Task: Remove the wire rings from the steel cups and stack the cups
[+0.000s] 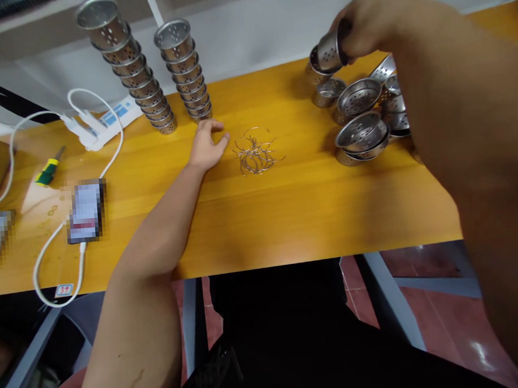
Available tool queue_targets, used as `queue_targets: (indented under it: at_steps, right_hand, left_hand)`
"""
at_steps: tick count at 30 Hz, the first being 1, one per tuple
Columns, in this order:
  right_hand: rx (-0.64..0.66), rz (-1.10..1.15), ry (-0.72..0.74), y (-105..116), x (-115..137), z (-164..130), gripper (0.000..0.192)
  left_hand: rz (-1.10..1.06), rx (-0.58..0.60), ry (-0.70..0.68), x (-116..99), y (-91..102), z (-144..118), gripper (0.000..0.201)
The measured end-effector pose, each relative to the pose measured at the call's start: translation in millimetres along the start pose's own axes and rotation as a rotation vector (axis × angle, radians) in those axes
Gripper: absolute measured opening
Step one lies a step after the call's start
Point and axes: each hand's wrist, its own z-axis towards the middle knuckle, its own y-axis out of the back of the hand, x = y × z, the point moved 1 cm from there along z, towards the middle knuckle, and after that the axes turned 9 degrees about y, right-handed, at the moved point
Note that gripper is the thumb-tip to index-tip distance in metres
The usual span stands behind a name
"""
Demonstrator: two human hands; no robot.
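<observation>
The right hand (362, 24) holds a perforated cup (329, 52) in its grip above the loose cups (363, 129), while the empty, loosely spread left hand (206, 147) rests just left of the wire rings (255, 152) on the worktop (287, 215).

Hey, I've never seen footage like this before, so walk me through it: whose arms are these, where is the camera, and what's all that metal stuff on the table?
There is one picture, from a camera worn on a person's head, looking down at their own bare arms; no machine is involved. The right hand holds a small perforated metal cup above a loose pile of similar cups. The left hand rests on the wooden table beside a tangle of thin wire rings. Behind it stand two tall stacks of nested cups. To the left lie a phone on a white cable, a power strip and a screwdriver.
</observation>
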Motion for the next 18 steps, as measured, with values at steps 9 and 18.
queue_targets:
  at_steps: [9,18]
  right_hand:
    - [-0.017,0.303,0.438,-44,115,-31,0.023]
    - [0.086,0.864,0.451,-132,144,-17,0.035]
  left_hand:
    - [-0.111,0.114,-0.074,-68,-1.5,-31,0.121]
    - [-0.039,0.016,-0.066,-71,-2.2,-27,0.092]
